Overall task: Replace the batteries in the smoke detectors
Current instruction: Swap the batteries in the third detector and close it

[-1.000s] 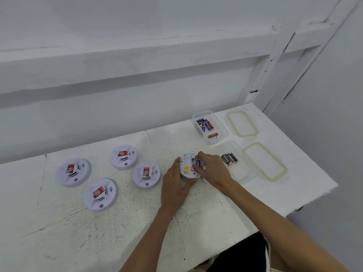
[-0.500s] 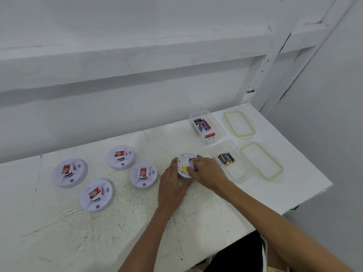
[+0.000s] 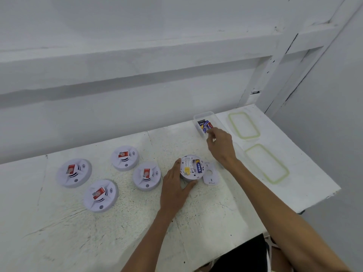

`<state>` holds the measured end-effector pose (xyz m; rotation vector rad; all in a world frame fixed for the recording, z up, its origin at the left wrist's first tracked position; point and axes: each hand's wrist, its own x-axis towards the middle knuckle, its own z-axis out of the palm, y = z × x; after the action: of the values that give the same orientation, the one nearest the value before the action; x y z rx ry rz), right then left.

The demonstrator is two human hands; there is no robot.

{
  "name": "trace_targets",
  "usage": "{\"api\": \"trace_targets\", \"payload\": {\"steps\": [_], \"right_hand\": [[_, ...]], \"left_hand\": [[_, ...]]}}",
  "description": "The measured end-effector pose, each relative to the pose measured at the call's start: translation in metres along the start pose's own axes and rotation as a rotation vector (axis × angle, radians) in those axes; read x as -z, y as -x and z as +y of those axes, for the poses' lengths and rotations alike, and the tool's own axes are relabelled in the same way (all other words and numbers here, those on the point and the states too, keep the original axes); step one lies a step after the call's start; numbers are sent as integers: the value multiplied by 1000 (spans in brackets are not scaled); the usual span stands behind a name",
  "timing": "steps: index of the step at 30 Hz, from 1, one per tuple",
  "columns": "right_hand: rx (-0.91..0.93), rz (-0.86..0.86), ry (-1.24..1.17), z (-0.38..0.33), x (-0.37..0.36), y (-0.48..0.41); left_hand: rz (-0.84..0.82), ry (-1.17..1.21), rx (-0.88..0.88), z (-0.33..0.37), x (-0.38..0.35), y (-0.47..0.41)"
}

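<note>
Starting at the left, four smoke detectors [image 3: 74,172] lay face up on the white surface [image 3: 216,216], well apart from my work. My left hand [image 3: 174,190] curled its fingers and thumb round a fifth, the open detector [image 3: 189,169], which was turned on its face and held down. One blue battery [image 3: 199,166] sat in its bay, and the slot beside it looked empty. Its back cover [image 3: 211,175] lay loose just to the right, touching the detector or nearly so. My right hand [image 3: 221,146] hovered at the near rim of the clear battery box [image 3: 204,114] with fingers bent; whether they pinched a cell I could not tell. Two green-edged lids [image 3: 243,124] lay farther right. I judged the risks plain: a cell seated the wrong way round, my forearm sweeping the loose cover off, or a hasty grab tipping the light box.
</note>
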<state>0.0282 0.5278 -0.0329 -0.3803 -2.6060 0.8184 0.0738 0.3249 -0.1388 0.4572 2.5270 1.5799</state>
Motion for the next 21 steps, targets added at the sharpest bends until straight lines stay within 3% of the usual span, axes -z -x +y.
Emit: {"api": "trace_targets", "payload": {"steps": [13,21], "right_hand": [[-228,-442,230,29,-43,-87],[-187,-444,251,27,-47,-100]], "left_hand": [[20,-24,7,5,2,2],[25,-66,4,8,3,2]]}}
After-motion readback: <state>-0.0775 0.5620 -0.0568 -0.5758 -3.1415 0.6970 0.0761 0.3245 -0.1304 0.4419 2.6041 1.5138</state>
